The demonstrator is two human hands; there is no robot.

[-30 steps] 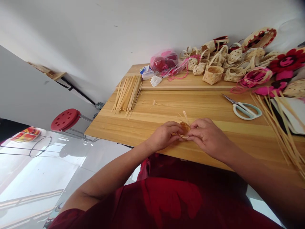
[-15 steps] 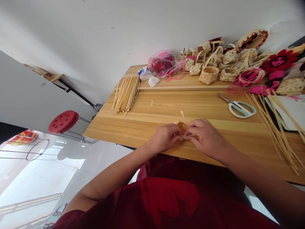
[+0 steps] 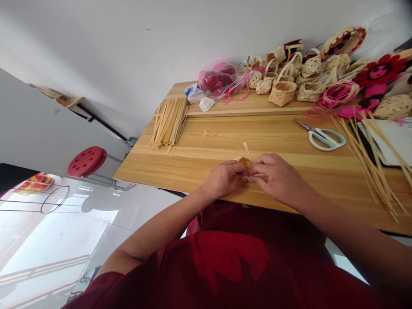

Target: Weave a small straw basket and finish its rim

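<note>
Near the front edge of the wooden table, a small woven basket (image 3: pixel 243 161) of pale strips is held between my two hands, mostly hidden by the fingers. My left hand (image 3: pixel 225 177) grips its left side, thumb and fingers pressed together. On the other side, my right hand (image 3: pixel 272 174) pinches a thin pale strip (image 3: pixel 257 175) at the near rim, its fingertips close to those of the left. One loose strip end (image 3: pixel 247 150) sticks up from the far side of the basket.
White-handled scissors (image 3: pixel 325 136) lie right of the hands, beside long loose strips (image 3: pixel 370 163) and a notebook (image 3: pixel 386 141). A bundle of flat strips (image 3: pixel 169 122) lies at left. Several small finished baskets (image 3: pixel 282 93) and a plastic bag (image 3: pixel 219 79) line the back. A red stool (image 3: pixel 86 161) stands left.
The view has shifted a little, so the table sits slightly higher. My fingers have moved slightly at the basket's rim, both hands still closed on it.
</note>
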